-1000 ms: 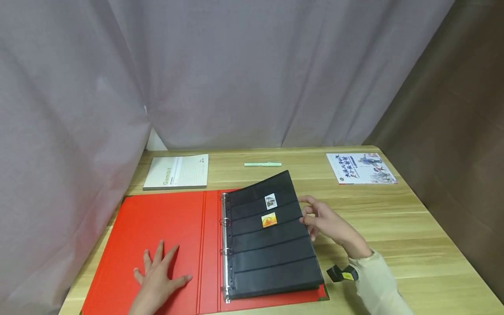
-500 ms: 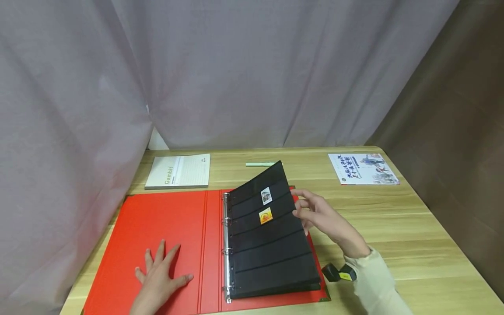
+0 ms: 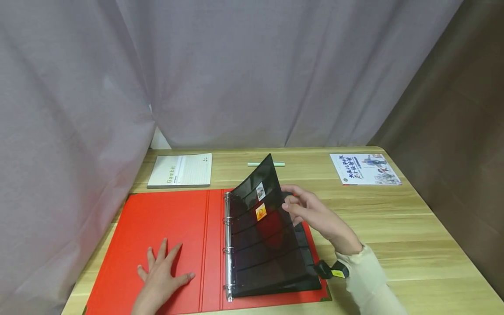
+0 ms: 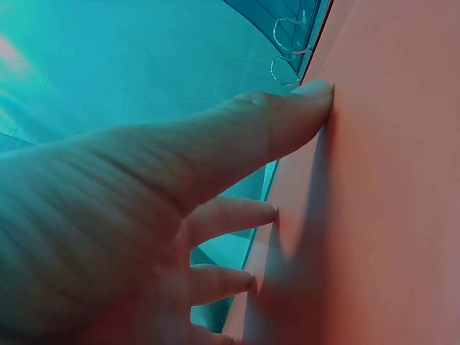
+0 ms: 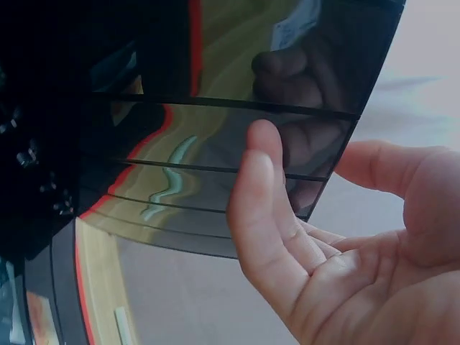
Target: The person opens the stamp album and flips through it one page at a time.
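Fingers [image 3: 289,202] of the right hand [image 3: 315,214] are seen from the head view lifting a black stamp page [image 3: 264,236] off the red binder [image 3: 157,227] — 2 stamps show. The left hand [image 3: 161,278] is laid flat, fingers spread. Left wrist: straight fingers [image 4: 237,136] pressed on red cover. Right wrist: fingertips [image 5: 262,154] touch the page edge — relaxed, not clenched.

a red ring binder [image 3: 165,227] lies open flat on the worktop; its top black stamp page [image 3: 264,232] stands lifted and curved, carrying two stamps [image 3: 260,202] near its top.
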A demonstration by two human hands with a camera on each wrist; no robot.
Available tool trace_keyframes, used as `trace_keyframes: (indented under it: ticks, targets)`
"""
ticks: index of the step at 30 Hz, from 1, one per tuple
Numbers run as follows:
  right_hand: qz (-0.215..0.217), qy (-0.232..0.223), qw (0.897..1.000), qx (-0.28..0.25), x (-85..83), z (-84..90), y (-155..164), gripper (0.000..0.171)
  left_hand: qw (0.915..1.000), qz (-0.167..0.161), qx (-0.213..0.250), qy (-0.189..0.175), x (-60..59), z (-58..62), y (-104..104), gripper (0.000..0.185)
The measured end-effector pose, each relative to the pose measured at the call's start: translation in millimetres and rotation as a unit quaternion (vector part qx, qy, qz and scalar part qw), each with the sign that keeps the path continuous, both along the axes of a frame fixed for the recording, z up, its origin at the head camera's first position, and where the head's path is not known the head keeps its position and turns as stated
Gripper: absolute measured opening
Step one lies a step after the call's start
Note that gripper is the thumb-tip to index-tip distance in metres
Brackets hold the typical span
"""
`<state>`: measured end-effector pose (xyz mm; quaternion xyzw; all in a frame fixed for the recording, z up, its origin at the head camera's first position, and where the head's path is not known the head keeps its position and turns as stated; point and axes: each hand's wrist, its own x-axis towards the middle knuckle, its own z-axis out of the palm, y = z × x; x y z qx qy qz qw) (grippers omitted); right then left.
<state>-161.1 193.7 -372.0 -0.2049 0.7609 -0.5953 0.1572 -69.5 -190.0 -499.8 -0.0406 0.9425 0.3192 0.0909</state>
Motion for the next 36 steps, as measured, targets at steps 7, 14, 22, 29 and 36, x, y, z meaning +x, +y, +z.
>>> trace_keyframes:
  ticks: [7, 14, 22, 29, 36]
  targets:
    - [-0.005, -0.009, 1.0, -0.018, -0.3, 4.0, -14.6, 0.052, 0.9999, -0.005, 0.005, 0.007, 0.2, 1.0, 1.1, 0.094]
    - [0.018, 0.021, 1.0, -0.009, -1.6, 7.6, -29.3, 0.05, 1.0, -0.005, 0.006, 0.003, 1.6, 0.0, 0.8, 0.093]
    - [0.035, 0.01, 0.999, -0.01, -1.6, 13.9, -48.7, 0.052, 0.9999, -0.007, 0.002, 0.009, 2.2, 1.6, 1.1, 0.092]
    - [0.038, 0.011, 0.999, -0.007, -1.4, 14.2, -61.9, 0.058, 0.9999, -0.006, -0.006, 0.012, 2.3, 6.7, 1.1, 0.089]
    - [0.036, 0.019, 0.999, -0.012, -2.4, 10.3, -69.0, 0.057, 0.9996, 0.003, 0.002, 0.029, 3.1, 27.4, 3.6, 0.076]
